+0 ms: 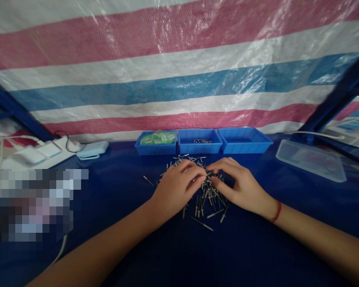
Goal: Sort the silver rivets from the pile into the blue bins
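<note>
Many thin, shiny pins heaped on a blue table, left hand and right hand curled over them, hiding some, cannot tell if either holds any, three blue boxes just behind.

Backdrop: glossy woven-plastic sheet in red, white and blue stripes, creased, spanning the full width behind the table. Table: broad, dark-blue, smooth top. Framing: slanting dark-blue post at left; matching dark-blue post at right, both with side bars. Light: whitish glare streaking the sheet's upper part; foreground dim.
</note>
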A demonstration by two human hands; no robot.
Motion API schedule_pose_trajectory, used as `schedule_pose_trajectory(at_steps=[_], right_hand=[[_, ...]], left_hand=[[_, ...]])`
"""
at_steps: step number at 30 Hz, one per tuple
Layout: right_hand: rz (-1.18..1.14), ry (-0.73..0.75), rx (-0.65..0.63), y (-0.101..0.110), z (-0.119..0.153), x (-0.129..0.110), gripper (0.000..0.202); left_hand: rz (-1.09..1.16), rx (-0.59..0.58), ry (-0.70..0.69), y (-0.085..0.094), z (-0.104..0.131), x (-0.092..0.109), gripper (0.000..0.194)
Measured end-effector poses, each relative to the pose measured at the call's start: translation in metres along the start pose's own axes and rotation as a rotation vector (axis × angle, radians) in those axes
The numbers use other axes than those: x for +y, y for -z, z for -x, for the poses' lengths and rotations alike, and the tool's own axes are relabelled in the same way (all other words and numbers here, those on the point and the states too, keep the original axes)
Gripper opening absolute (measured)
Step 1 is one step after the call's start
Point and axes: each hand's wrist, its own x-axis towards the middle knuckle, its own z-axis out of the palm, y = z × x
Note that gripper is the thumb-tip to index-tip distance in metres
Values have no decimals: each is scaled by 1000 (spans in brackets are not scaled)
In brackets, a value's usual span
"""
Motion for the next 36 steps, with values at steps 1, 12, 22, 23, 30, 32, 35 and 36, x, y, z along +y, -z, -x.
schedule_pose_trajectory(at_steps=[1,12,22,23,30,32,35,36], right_hand=[[-8,34,-25,0,0,-3,16],[-91,60,-25,-1,4,-8,10],[-152,66,-6,0,4,-15,8],[-148,69,-2,0,4,-15,9],[-182,-13,-65,1,4,-18,10],[-218,-46,-103,1,4,-19,13],[-259,-90,-109,0,5,-20,17],[-266,-105,-94,-1,5,-19,16]], left_hand=[[79,30,14,-1,0,0,10],[341,136,116,-4,-1,4,9],[462,96,275,-9,-1,7,16],[465,95,281,-9,-1,7,15],[494,95,250,-7,-1,10,9],[486,100,232,-6,-1,11,8],[462,126,208,-5,-1,13,8],[450,135,201,-5,0,12,8]])
